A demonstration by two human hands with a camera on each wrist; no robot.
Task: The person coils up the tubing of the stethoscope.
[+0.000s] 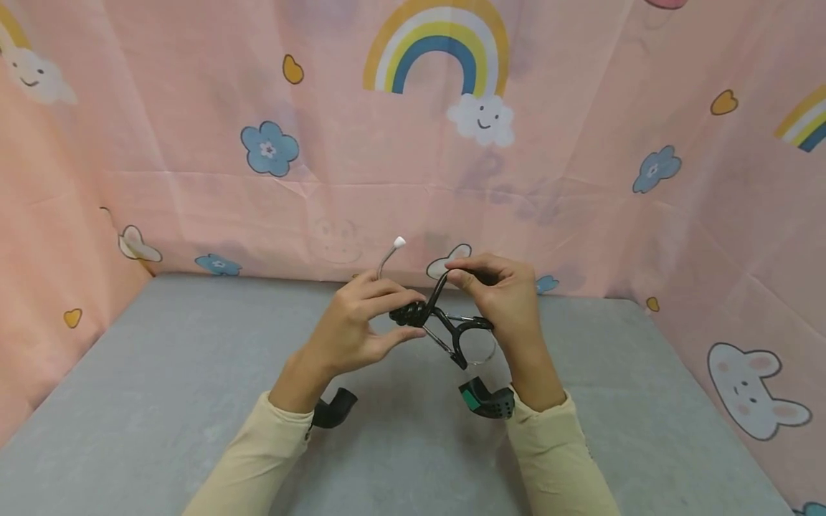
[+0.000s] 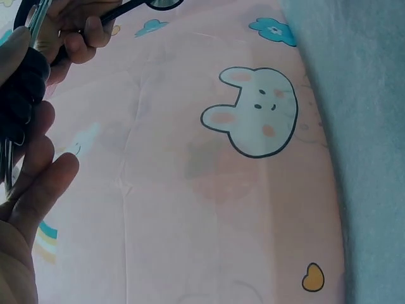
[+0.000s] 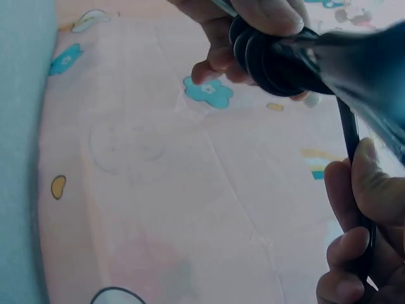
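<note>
A stethoscope is held in the air between both hands, its black tube wound into a tight coil (image 1: 408, 313) around the metal ear tubes. My left hand (image 1: 355, 322) grips this coil between thumb and fingers; one ear tube with a white ear tip (image 1: 399, 242) sticks up beyond it. With thumb and fingertips, my right hand (image 1: 510, 297) pinches a free stretch of black tube (image 3: 348, 126), drawn up from the coil. A black forked piece with a round, ring-like part (image 1: 459, 330) hangs below the right hand. In the left wrist view the coil (image 2: 25, 95) is partly cut off.
Below the hands lies a grey tabletop (image 1: 400, 444). A pink printed cloth (image 1: 361, 208) hangs behind it and along both sides. Black wrist devices (image 1: 487, 399) sit at both cuffs.
</note>
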